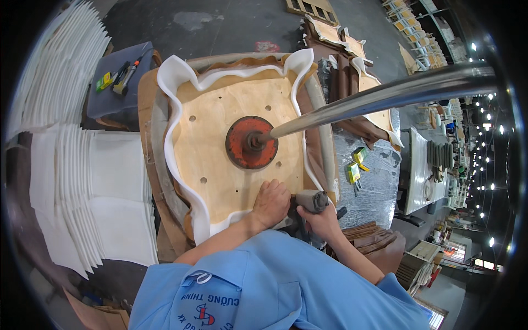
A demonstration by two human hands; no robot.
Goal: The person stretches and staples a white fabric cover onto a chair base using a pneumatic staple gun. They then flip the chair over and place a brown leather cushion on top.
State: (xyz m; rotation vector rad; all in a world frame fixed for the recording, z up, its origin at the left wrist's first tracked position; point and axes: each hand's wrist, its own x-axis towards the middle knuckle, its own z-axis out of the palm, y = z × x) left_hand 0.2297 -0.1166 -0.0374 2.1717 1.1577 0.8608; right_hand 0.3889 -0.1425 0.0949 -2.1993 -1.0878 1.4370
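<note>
The pale, roughly square plywood panel (209,148), bordered by wavy white foam (177,157), lies just beyond both hands, two sides running near to far. A long polished metal tube (379,102) slants in from the right toward a round red metal disc (242,148) on the panel's middle. The grey-and-black handheld tool (313,201) is at the panel's near right corner, head lying crosswise, gripped by the right hand (323,223). The left hand (272,202), closer to the disc, rests curled over the near edge; whether it pinches anything, I cannot tell.
</note>
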